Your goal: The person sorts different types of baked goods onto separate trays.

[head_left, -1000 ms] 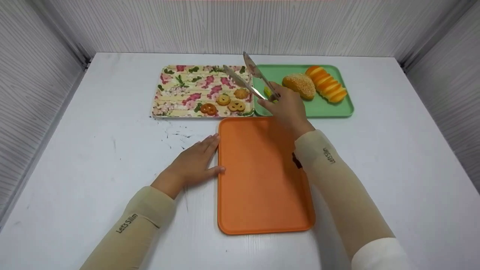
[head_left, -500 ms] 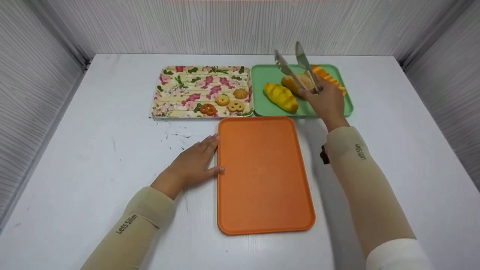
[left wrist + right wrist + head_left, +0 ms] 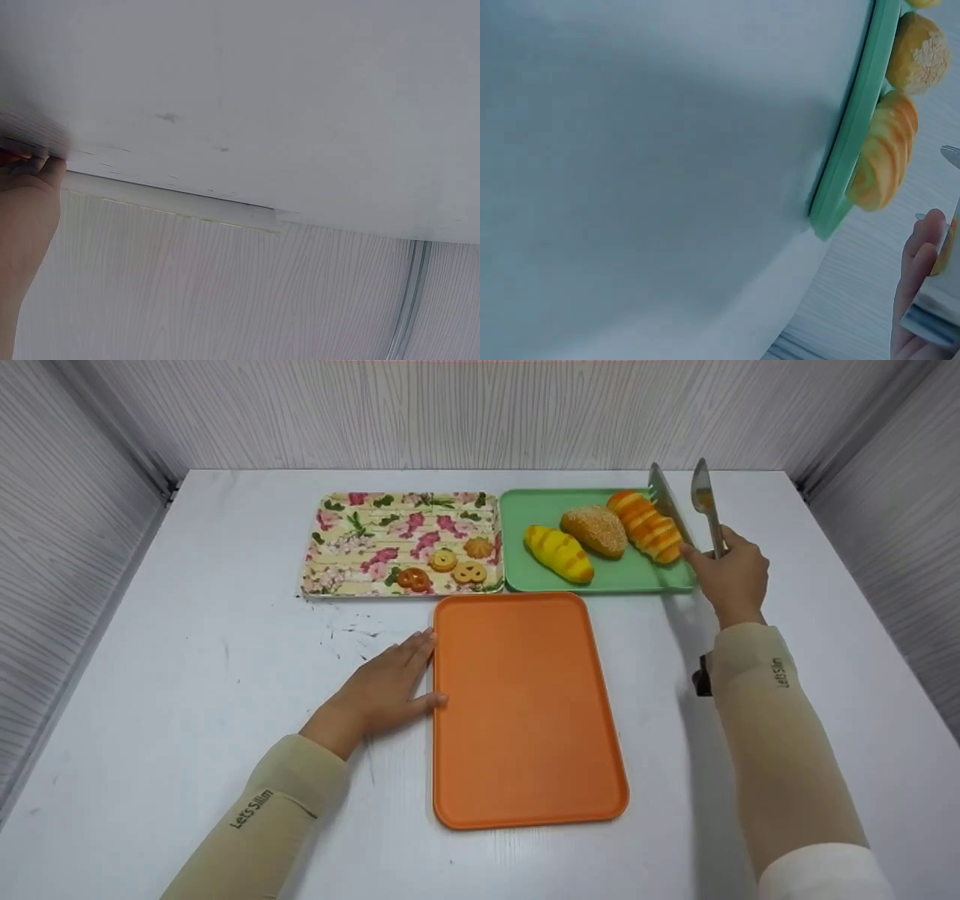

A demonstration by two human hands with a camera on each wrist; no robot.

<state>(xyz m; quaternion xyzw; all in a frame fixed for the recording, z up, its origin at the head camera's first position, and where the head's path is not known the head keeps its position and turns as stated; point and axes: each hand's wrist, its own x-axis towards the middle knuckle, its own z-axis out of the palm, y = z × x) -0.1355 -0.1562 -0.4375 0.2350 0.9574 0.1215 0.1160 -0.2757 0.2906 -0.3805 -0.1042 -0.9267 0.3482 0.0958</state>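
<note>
My right hand [image 3: 735, 577] holds metal tongs [image 3: 705, 502] at the right end of the green tray [image 3: 536, 506]. The tongs' arms stand apart with nothing between them, right beside an orange-striped bread roll [image 3: 646, 526]. A sesame bun [image 3: 596, 531] and a yellow roll [image 3: 559, 553] lie left of it on that tray. In the right wrist view, fingers [image 3: 915, 277] wrap the tongs at the lower right. My left hand [image 3: 382, 686] rests at the left edge of the orange tray [image 3: 525, 705], fingers straight, thumb at its rim.
A floral tray [image 3: 409, 525] adjoins the green one on its left. It bears several cookies, among them a pretzel-shaped one [image 3: 413, 579]. The trays lie on a white table [image 3: 180, 675] with wood-grain panels [image 3: 480, 412] behind and at the sides.
My right hand has carried the tongs rightward across the green tray, from the yellow roll to beyond the striped roll. My left hand and the trays have stayed in place.
</note>
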